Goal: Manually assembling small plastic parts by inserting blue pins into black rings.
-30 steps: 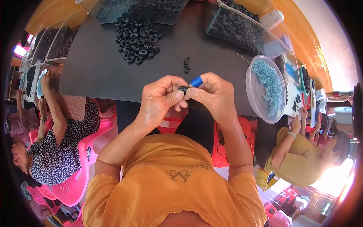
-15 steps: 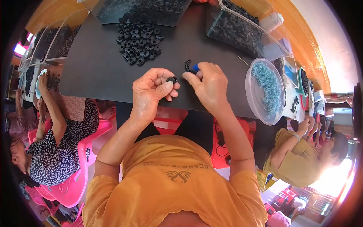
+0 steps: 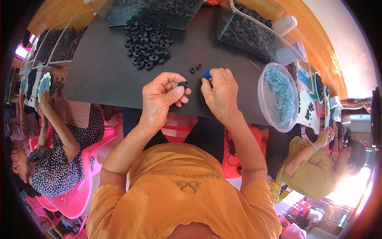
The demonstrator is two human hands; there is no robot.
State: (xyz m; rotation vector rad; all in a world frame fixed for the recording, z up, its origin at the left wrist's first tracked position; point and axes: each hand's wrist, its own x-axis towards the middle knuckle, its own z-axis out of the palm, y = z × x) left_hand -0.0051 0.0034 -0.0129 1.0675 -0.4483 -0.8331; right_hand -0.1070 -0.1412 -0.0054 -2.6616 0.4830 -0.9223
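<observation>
Between the thumb and fingers of my left hand (image 3: 157, 99) is a small, dark, rounded black plastic part (image 3: 183, 85), held just above the table near its front edge. To the right, my right hand (image 3: 221, 93) is closed in a pinch. A blue piece (image 3: 207, 74) shows at its fingertips; whether it is a finger cover or part of something held cannot be made out. Just beyond these fingertips, small black pieces (image 3: 192, 70) lie on the table. Farther back sits a heap of black toothed plastic parts (image 3: 148, 46).
A clear bin (image 3: 254, 38) of black parts stands at the back right, another (image 3: 151, 12) at the back. A round clear tub (image 3: 260, 99) with pale blue beads is at the right, near a thin stick (image 3: 255, 65). People sit working on both sides.
My right hand has drawn slightly right, away from the small black pieces, which now lie apart on the table. My left hand keeps its black part, barely shifted.
</observation>
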